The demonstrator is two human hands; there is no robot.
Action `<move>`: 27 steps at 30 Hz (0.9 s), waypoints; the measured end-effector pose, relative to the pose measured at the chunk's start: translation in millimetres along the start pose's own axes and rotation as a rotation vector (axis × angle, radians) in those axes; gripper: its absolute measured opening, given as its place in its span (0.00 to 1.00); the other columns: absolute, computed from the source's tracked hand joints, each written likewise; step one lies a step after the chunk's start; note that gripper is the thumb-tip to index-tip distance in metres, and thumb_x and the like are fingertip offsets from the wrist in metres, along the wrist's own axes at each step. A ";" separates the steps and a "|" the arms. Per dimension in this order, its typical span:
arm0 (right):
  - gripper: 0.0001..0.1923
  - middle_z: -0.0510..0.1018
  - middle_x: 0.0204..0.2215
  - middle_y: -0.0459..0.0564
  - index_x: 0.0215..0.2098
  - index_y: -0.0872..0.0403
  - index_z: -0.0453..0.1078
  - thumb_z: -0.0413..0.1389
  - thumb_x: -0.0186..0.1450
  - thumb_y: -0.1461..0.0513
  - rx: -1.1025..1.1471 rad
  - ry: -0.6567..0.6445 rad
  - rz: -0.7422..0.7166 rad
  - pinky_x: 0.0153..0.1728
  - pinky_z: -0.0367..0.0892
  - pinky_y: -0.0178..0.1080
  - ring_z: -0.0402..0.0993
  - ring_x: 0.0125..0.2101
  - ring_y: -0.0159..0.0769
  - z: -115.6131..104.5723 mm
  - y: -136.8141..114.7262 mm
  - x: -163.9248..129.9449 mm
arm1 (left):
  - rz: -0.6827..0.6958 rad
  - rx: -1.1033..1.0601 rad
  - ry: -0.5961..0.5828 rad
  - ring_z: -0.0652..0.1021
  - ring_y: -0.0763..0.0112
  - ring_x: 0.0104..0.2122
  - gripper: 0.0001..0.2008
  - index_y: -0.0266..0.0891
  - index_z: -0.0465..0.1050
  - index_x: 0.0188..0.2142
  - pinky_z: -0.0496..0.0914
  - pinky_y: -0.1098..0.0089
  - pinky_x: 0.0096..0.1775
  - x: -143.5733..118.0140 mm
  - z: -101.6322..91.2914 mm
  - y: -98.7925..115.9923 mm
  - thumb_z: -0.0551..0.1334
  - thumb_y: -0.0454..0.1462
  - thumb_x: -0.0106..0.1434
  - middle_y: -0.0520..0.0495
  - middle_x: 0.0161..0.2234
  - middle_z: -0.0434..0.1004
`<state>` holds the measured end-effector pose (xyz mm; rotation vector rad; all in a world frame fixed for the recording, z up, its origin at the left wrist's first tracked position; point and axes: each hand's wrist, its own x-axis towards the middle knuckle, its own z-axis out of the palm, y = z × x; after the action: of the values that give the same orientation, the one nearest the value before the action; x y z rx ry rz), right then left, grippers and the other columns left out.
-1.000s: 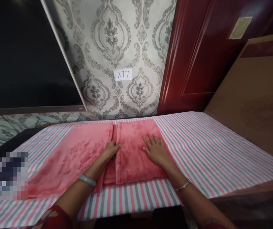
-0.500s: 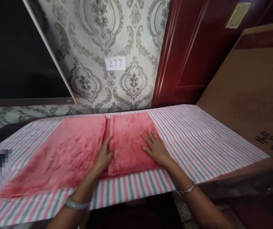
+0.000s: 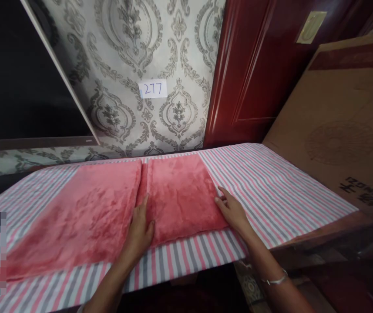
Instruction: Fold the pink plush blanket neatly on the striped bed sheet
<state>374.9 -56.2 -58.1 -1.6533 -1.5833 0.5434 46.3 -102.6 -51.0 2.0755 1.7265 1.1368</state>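
Observation:
A pink plush cloth (image 3: 88,208) lies on the striped table cover, with its sides laid inward and a narrow gap between the wide left part and the smaller right panel (image 3: 179,195). My left hand (image 3: 140,228) rests at that gap, near the front. Its fingers stretch forward and its thumb lies apart against the right panel's inner edge. At the outer right edge of the same panel is my right hand (image 3: 233,211), thumb and index finger apart, touching the cloth's border. Its other fingers are partly hidden behind the hand.
The pink, grey and white striped cover (image 3: 271,195) spreads over the table. A large cardboard box (image 3: 343,117) stands on the right. Behind are a patterned wall with a paper label (image 3: 153,88), a dark red door (image 3: 248,65) and a black screen (image 3: 26,78).
My right hand has slid from the top of the right panel to its outer right edge. My left hand stays at the gap, slightly nearer the front. The view has shifted a little.

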 end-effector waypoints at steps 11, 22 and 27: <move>0.37 0.79 0.51 0.57 0.62 0.53 0.66 0.58 0.59 0.46 0.264 -0.078 0.103 0.51 0.70 0.51 0.77 0.49 0.53 -10.9 -6.1 -18.6 | 0.377 0.293 -0.241 0.60 0.47 0.67 0.33 0.41 0.56 0.68 0.59 0.45 0.63 -17.4 8.1 79.3 0.57 0.34 0.63 0.35 0.68 0.57; 0.46 0.82 0.44 0.54 0.63 0.51 0.64 0.71 0.49 0.49 1.062 -0.177 0.365 0.47 0.73 0.50 0.80 0.45 0.49 -19.2 -44.4 -19.4 | 0.125 0.322 -0.447 0.64 0.41 0.63 0.42 0.39 0.50 0.71 0.59 0.43 0.62 0.8 59.2 121.0 0.63 0.34 0.59 0.32 0.68 0.58; 0.43 0.81 0.49 0.53 0.60 0.49 0.67 0.71 0.49 0.51 1.099 -0.179 0.388 0.47 0.74 0.49 0.78 0.48 0.50 -15.9 -52.0 -13.9 | 0.093 0.250 -0.424 0.64 0.37 0.61 0.46 0.36 0.48 0.71 0.59 0.40 0.60 3.6 64.6 129.2 0.65 0.45 0.58 0.29 0.66 0.59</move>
<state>351.5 -76.8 -11.5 -1.0251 -0.7519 1.4688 185.6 -117.3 -15.7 2.3467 1.6380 0.4627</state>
